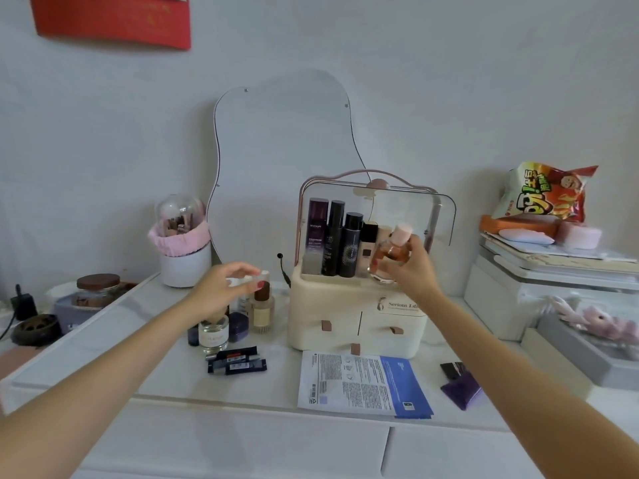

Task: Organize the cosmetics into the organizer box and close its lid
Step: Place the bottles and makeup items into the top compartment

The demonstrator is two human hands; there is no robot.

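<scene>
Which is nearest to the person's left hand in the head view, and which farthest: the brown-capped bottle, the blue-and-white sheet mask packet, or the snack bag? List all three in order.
1. Brown-capped bottle: just below and right of the left hand.
2. Blue-and-white sheet mask packet: flat on the table front, right of the hand.
3. Snack bag: far right, on top of a stack.

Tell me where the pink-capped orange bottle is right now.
In the head view, right of centre: the right hand holds the pink-capped orange bottle at the open organizer box, beside the standing bottles.
</scene>
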